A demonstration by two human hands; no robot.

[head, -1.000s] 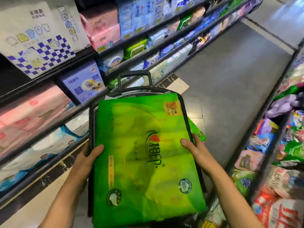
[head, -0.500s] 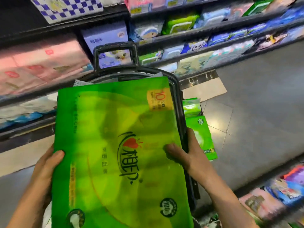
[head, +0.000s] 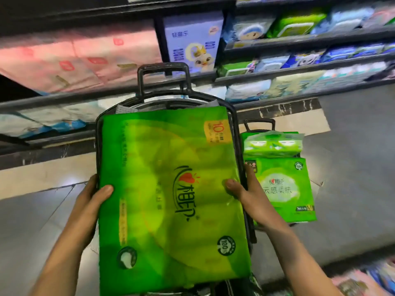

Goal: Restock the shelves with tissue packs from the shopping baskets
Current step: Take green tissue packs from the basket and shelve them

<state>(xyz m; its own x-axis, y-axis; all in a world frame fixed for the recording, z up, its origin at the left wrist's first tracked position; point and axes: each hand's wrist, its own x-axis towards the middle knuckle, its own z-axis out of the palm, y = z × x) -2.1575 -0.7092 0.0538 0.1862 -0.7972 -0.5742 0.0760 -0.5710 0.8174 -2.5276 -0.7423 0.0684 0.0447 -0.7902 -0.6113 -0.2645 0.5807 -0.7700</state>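
Observation:
A large green tissue pack (head: 171,199) fills the middle of the view, held flat above a black shopping basket (head: 98,133) with an upright handle. My left hand (head: 94,199) grips its left edge, thumb on top. My right hand (head: 245,193) grips its right edge, thumb pressed on the front. A second black basket (head: 259,122) stands on the floor to the right, carrying smaller green tissue packs (head: 282,184). The first basket's contents are mostly hidden under the large pack.
Dark shelves (head: 299,70) run across the top, stocked with pink tissue bundles (head: 81,60), a purple box (head: 192,41) and blue and green packs. Grey tiled floor (head: 352,167) lies to the right. More packaged goods (head: 367,280) show at the bottom right corner.
My view has swung to face the shelves, bringing the second basket with its green packs fully into sight. Both hands keep hold of the large green pack.

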